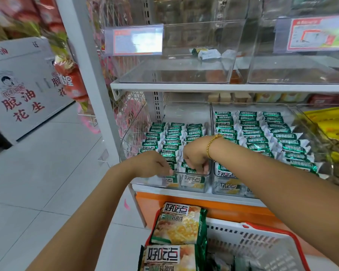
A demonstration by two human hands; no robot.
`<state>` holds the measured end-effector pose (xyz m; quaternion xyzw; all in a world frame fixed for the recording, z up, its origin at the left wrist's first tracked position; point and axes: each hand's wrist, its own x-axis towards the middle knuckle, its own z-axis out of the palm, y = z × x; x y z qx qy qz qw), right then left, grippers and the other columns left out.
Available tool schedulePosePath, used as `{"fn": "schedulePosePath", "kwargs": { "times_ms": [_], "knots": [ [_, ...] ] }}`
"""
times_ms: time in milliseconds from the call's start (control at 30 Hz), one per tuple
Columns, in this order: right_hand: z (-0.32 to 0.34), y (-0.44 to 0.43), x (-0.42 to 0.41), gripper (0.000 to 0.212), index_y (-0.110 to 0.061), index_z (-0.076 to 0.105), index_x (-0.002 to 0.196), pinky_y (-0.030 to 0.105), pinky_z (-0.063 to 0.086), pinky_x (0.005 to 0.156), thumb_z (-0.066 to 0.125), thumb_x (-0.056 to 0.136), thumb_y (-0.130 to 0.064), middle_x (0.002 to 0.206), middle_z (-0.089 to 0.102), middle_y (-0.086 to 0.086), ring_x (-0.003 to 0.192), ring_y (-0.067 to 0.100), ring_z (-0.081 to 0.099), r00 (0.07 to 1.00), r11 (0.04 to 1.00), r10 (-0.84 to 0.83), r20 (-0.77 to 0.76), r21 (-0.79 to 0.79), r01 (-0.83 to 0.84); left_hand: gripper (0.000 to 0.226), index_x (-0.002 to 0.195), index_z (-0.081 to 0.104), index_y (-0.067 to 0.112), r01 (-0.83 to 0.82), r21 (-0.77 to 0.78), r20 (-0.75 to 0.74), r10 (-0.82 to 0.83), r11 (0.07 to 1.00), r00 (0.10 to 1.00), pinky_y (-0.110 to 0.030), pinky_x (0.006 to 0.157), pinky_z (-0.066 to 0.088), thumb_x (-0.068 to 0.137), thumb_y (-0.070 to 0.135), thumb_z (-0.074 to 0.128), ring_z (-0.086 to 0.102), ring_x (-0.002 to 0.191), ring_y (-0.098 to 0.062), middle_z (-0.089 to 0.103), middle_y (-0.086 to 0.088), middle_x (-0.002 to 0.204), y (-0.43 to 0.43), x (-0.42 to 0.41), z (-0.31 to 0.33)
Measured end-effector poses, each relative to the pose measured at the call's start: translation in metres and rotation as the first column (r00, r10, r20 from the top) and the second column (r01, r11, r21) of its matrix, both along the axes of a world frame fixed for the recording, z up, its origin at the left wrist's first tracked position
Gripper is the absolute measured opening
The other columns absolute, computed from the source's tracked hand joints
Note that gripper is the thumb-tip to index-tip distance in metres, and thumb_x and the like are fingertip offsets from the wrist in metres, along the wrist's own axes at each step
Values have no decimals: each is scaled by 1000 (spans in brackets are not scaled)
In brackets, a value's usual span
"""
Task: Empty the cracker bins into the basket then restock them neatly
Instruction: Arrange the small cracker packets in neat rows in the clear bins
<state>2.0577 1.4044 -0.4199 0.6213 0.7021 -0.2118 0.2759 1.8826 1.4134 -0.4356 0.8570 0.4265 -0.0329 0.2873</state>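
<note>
Landmark: the left lower bin point(149, 180), a clear box on the bottom shelf; every place below is told from it.
Bins: five clear ones. The right lower bin point(250, 107) stands against its right wall. The upper left bin point(174, 73) sits on the shelf straight above it, and the upper right bin point(297, 73) is above and to its right. A bin of yellow packs point(311, 124) lies farther right, cut off by the frame edge.
Cracker packets point(172, 136): green and white, three rows inside it and three more rows in the right lower bin. The number per row cannot be fixed, since the arms cover the front rows.
Loose packets point(205, 52): above it in the upper left bin, one or two, blurred through the wall.
Left hand point(155, 165): at its front rim, left of centre, fingers curled toward the rim. Whether they hold anything cannot be told.
Right hand point(196, 159): over its front rows, fingers curled down onto the packets. The tips are half hidden, so a pinch cannot be confirmed. One gold bracelet point(211, 145) is on the wrist.
Basket point(262, 243): one, white with a red rim, below and in front of it, cut by the bottom edge; its contents are dim.
Large bags point(180, 223): two, at the basket's left end, below it; the nearer one is cut off.
Price tags point(133, 39): two, above it on the upper bins, print unreadable.
</note>
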Motion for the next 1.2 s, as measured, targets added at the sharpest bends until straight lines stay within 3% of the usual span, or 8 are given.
{"fn": "schedulePosePath", "kwargs": {
  "times_ms": [100, 267, 367, 533, 800, 967, 1067, 1200],
  "knots": [
    [-7, -3, -4, 24, 0, 66, 106, 19, 49, 43, 70, 83, -6, 90, 72, 7, 42, 11, 55, 996, 999, 28, 90, 36, -31, 32, 122, 64, 15, -43, 106, 95, 33, 993, 995, -23, 90, 43, 93, 27, 60, 59, 106, -15, 63, 0, 124, -5, 3, 2],
    [-6, -4, -3, 23, -2, 64, 104, 30, 55, 61, 69, 87, -18, 102, 71, 18, 60, 21, 61, 994, 996, -75, -80, 32, 78, 29, 120, 66, 13, 59, 161, 123, -79, 985, 989, -23, 80, 41, 99, 22, 48, 60, 101, -20, 67, -8, 115, -17, 18, -3],
    [-5, -3, -4, 32, -3, 61, 102, 36, 57, 77, 71, 87, -30, 96, 67, 17, 72, 26, 64, 974, 990, -141, -180, -4, 142, 37, 76, 58, 1, 86, 93, 16, -87, 992, 996, -30, 57, 27, 101, 24, 44, 42, 62, -21, 49, -14, 65, -21, 24, -6],
    [-13, 1, -5, 32, -3, 60, 97, 41, 56, 82, 74, 84, -29, 85, 61, 15, 64, 25, 60, 963, 980, -195, -185, -16, 196, 47, 59, 35, 12, 84, 95, -119, -72, 992, 990, -32, 55, 20, 103, 32, 38, 29, 55, -15, 31, -5, 59, -24, 32, -4],
    [2, -19, -15, 30, -7, 48, 71, 20, 44, 37, 62, 94, -21, 65, 53, 7, 48, 16, 49, 987, 979, -124, -105, 149, 139, 52, 89, 61, -2, 52, 115, -133, -37, 992, 990, -31, 64, 29, 103, 39, 32, 42, 71, -23, 41, -8, 66, -22, 30, -9],
    [31, -66, -8, 25, -7, 44, 70, 27, 40, 66, 50, 94, -4, 72, 42, 1, 71, 17, 46, 994, 810, 101, 33, 578, -102, 24, 112, 62, 8, -141, 478, 223, 36, 867, 974, -33, 69, 47, 97, 23, 50, 59, 82, -23, 59, -9, 100, -40, 28, -13],
    [37, -104, 12, 13, -9, 45, 79, 30, 36, 63, 49, 90, -4, 75, 42, 1, 76, 20, 44, 992, 675, 121, -20, 735, -68, 16, 88, 55, 10, -287, 572, 413, 33, 769, 910, -31, 54, 36, 96, 24, 52, 48, 63, -18, 52, -1, 74, -67, 28, -3],
    [12, -149, 44, 17, -3, 62, 87, 29, 39, 56, 55, 92, -18, 78, 58, 6, 81, 26, 57, 974, 842, 174, -146, 535, -70, 29, 72, 50, 13, -167, 474, 344, -8, 865, 939, -30, 49, 29, 95, 29, 53, 39, 49, -12, 43, 3, 53, -112, 27, -7]
  ]
}}
